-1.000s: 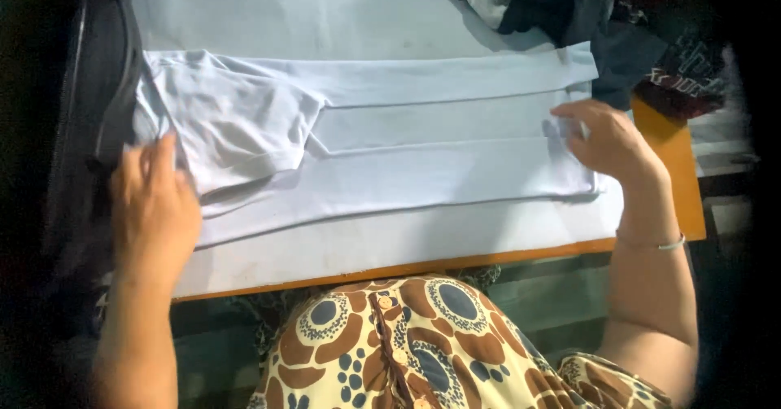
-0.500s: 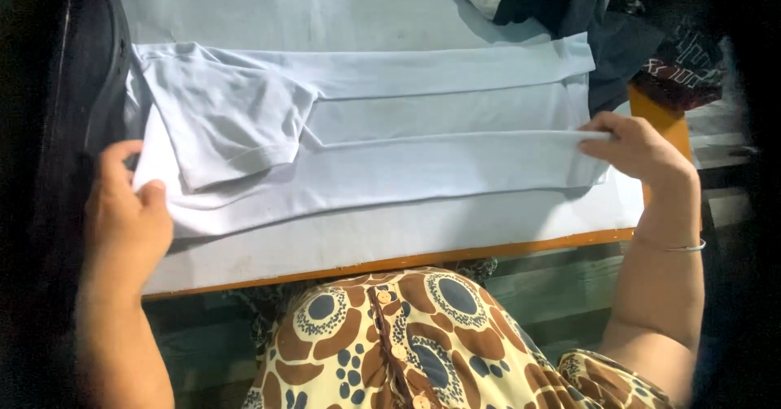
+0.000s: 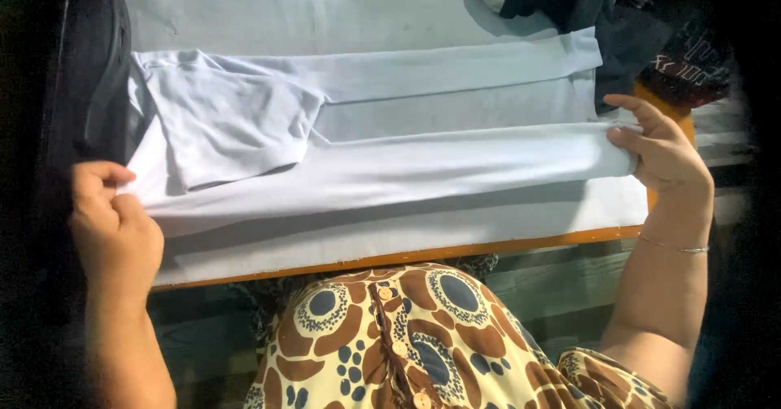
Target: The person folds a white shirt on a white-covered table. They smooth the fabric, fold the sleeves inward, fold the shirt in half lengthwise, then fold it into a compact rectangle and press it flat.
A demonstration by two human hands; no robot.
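Holding the white shirt (image 3: pixel 390 165) at both ends, the person lifts its near edge a little off the table (image 3: pixel 325 2). The left hand (image 3: pixel 114 226) is closed, pinching the shirt's left end between thumb and fingers. The right hand (image 3: pixel 663 153) grips the right end, with its fingers curled around the folded edge. The shirt lies long across the table, with one sleeve (image 3: pixel 232 128) folded flat on top. A pile of dark clothes (image 3: pixel 618 18) sits at the far right corner.
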